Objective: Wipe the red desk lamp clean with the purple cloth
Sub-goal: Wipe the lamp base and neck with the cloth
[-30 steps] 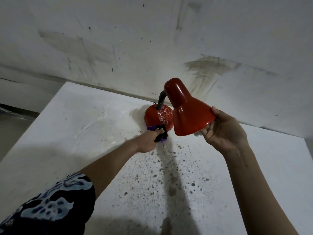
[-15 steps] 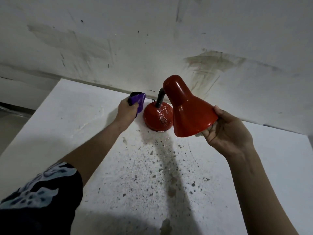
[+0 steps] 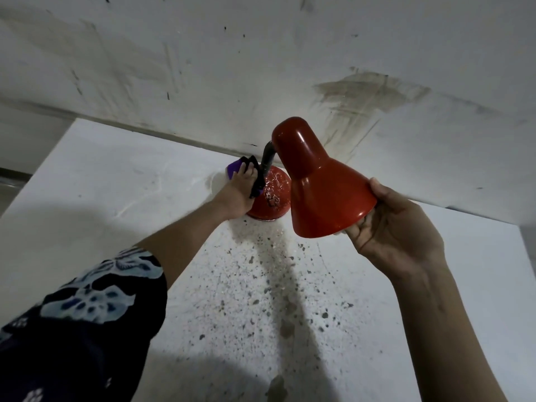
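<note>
The red desk lamp stands near the back of a white table. Its round base [image 3: 275,195] is scuffed with pale marks, and a black bent neck [image 3: 267,158] carries the cone shade [image 3: 322,187] toward me. My right hand [image 3: 397,236] grips the shade's lower rim from underneath. My left hand [image 3: 239,191] presses the purple cloth [image 3: 234,169], which has a black edge, against the left rear of the base. Part of the cloth is hidden under my fingers.
The white table top [image 3: 121,204] is speckled with dark spots in front of the lamp. A stained white wall [image 3: 203,68] rises right behind the table. The table's left edge drops off toward a lower floor [image 3: 14,181].
My left hand with the cloth went from the base's front, up and off to its left, and now rests against the base's left rear side. My right hand has kept its hold on the shade.
</note>
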